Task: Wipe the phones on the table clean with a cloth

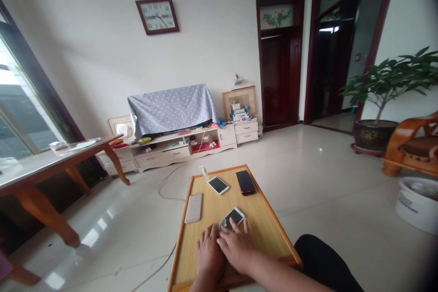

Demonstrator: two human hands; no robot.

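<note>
Bare tabletop (263, 224) lies right of the fingers (235, 225). Beyond them, a white smartphone (218, 185), black smartphone (245, 182) and pump bottle (205, 173) obstruct.

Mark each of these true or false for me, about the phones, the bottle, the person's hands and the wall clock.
1. The small table bears a dark phone, a pinkish phone and two white phones. True.
2. The pump bottle stands beside the pinkish phone. False: the pump bottle is beside the farther white phone.
3. The right hand has fingers over the nearer white phone. True.
4. The wall clock is round. False: the wall clock is rectangular.
</note>
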